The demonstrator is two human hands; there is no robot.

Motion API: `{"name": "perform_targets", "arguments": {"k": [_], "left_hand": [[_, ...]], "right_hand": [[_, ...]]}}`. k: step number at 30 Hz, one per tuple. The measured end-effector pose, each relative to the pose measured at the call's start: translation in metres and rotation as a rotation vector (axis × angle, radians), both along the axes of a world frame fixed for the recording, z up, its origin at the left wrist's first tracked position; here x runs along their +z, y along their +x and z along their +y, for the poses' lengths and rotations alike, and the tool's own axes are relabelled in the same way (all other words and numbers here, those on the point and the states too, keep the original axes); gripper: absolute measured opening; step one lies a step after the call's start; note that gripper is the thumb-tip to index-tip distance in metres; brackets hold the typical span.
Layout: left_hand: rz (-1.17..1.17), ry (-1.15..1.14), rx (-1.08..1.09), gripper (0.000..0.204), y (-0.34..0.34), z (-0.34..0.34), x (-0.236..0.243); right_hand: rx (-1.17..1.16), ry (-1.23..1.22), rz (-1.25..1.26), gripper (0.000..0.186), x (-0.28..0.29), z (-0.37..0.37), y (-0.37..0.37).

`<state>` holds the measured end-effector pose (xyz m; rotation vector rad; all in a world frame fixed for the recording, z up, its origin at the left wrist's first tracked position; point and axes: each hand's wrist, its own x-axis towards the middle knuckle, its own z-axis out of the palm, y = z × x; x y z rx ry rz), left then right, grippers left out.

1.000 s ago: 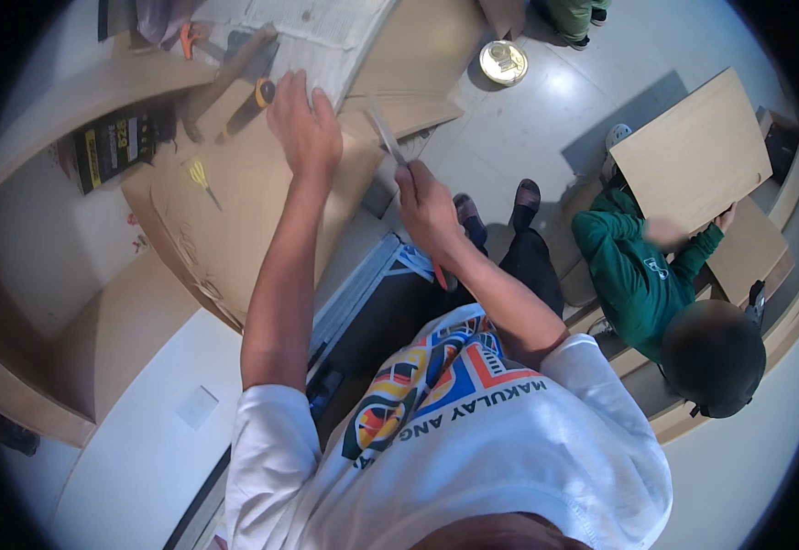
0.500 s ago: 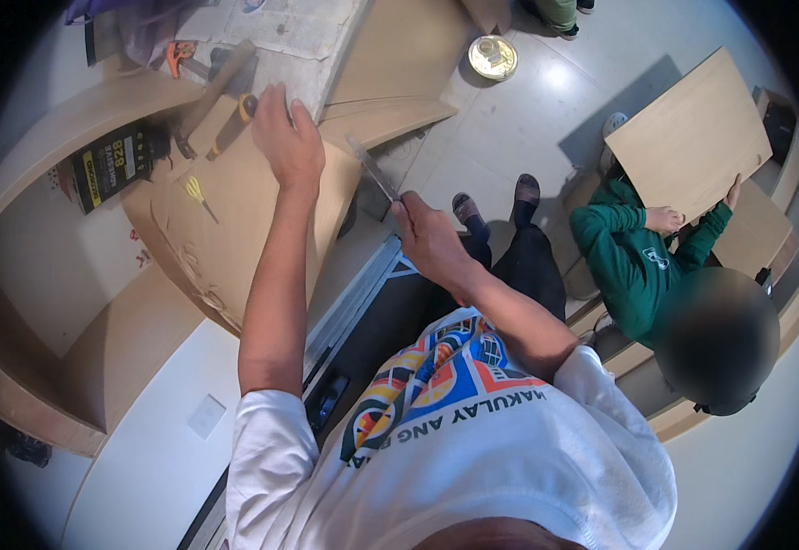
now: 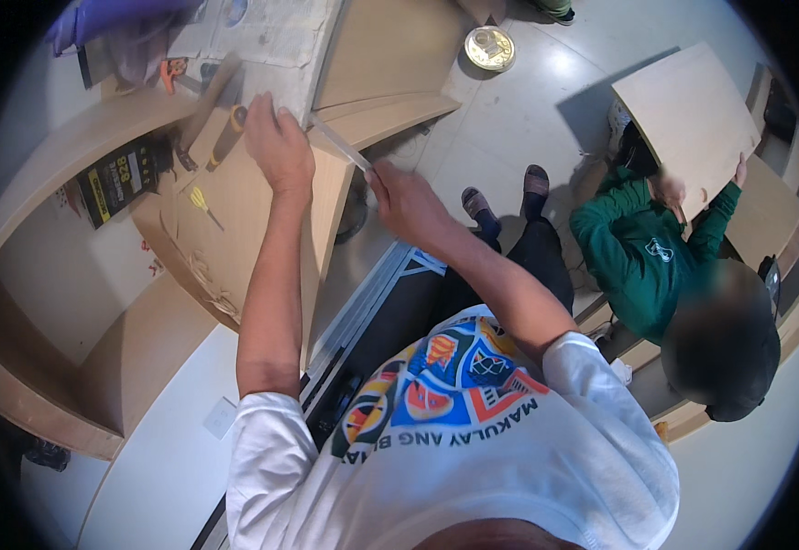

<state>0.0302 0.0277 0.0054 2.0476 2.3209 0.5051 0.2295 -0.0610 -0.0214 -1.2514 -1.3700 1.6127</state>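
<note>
My right hand [image 3: 410, 203] is closed round the end of a long, flat grey metal file [image 3: 340, 144]. The far end of that file meets the edge of a pale, stained board [image 3: 280, 78]. On the board's near corner lies my left hand [image 3: 278, 151], fingers stretched out and holding no tool. Just left of it, on a light wood-coloured panel [image 3: 262, 229], are a yellow-and-black handled tool [image 3: 226, 137] and a wooden-handled hammer [image 3: 207, 110]. Yellow-handled scissors [image 3: 203, 203] lie nearer to me on the same panel.
A black-and-yellow package [image 3: 117, 181] stands inside the curved wooden furniture at left. An orange clamp [image 3: 172, 73] lies beyond the hammer. A round tin [image 3: 489, 49] is on the floor. At right, a person in green [image 3: 642, 247] holds a wooden panel [image 3: 693, 124].
My right hand has moved left and away from me with the file, whose far end now reaches the board's edge. My left hand stays on the board. The other person's panel has tilted.
</note>
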Motion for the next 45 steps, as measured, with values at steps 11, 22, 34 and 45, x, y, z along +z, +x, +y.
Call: {"name": "perform_targets", "arguments": {"k": [11, 22, 34, 45], "left_hand": [[-0.014, 0.004, 0.002, 0.045, 0.003, -0.009, -0.001], [-0.019, 0.009, -0.015, 0.044, 0.004, -0.018, 0.000], [0.017, 0.041, -0.056, 0.042, 0.001, -0.031, -0.004], [0.039, 0.043, -0.071, 0.041, -0.001, -0.031, -0.002]], "right_hand": [[0.077, -0.034, -0.031, 0.026, 0.002, -0.003, 0.019], [0.104, -0.077, -0.044, 0.030, 0.005, -0.005, 0.023], [0.039, -0.173, 0.052, 0.028, 0.001, -0.046, 0.029], [0.097, -0.225, 0.076, 0.030, 0.004, -0.056, 0.030]]}}
